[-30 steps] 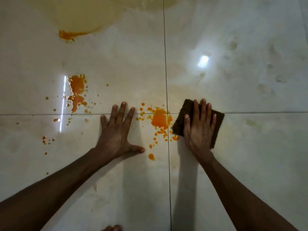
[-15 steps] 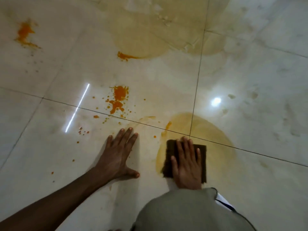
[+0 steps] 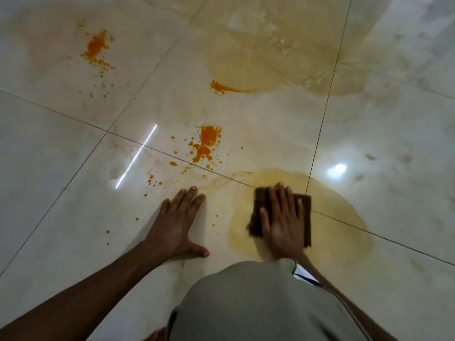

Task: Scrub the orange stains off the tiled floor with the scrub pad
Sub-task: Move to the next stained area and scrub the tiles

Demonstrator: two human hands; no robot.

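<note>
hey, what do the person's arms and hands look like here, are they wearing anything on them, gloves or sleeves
No gloves: the left hand and right hand are both bare, with short, plain fingernails and no rings or watch in view. The left forearm is uncovered right to the frame edge, with no sleeve showing. The right forearm is mostly hidden behind grey-green clothing with a dark-edged white patch.
</note>
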